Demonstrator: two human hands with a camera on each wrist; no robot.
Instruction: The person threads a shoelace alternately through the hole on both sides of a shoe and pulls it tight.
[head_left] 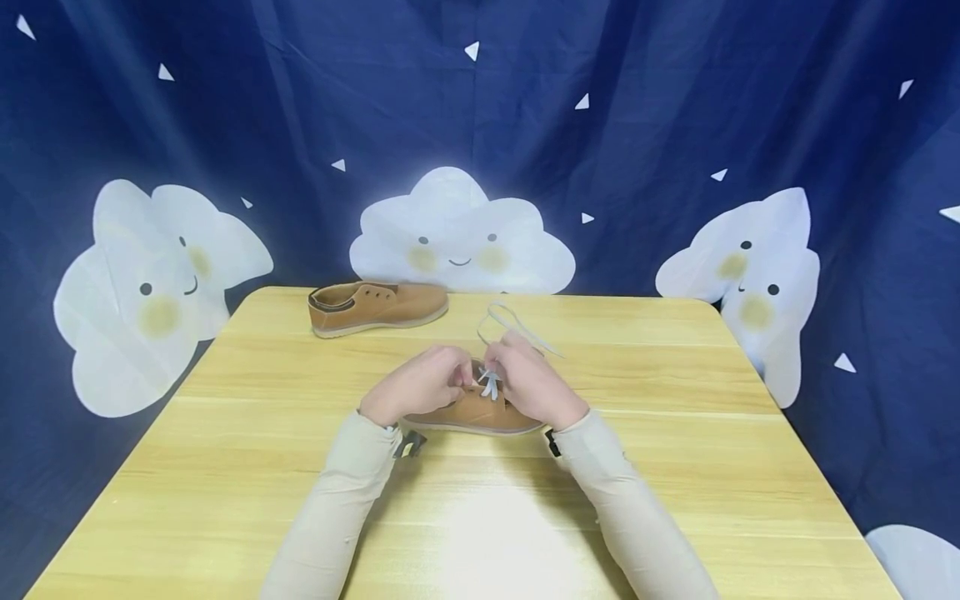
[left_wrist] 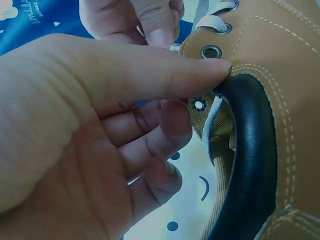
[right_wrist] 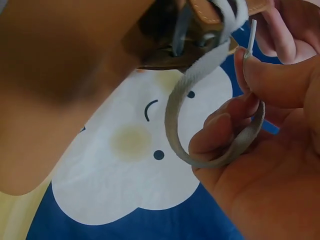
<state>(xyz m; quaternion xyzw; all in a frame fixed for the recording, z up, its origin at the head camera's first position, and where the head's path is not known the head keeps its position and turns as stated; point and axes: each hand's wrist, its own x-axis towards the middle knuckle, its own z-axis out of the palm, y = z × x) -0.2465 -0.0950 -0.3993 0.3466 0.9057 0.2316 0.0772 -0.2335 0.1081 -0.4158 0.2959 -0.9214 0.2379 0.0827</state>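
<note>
A brown shoe with a pale sole lies on the table between both hands, toe to the right in the head view. The left hand grips its eyelet flap; in the left wrist view the thumb presses beside an eyelet, with the index fingertip hidden behind the flap. With thumb and forefinger, the right hand pinches a light grey shoelace near its stiff tip. That lace loops from the eyelets round to the fingers. Crossed lace shows at the shoe's front.
A second brown shoe, with no lace visible in its eyelets, stands at the table's back left. A free length of lace extends behind the right hand. The wooden table meets a dark blue curtain printed with clouds.
</note>
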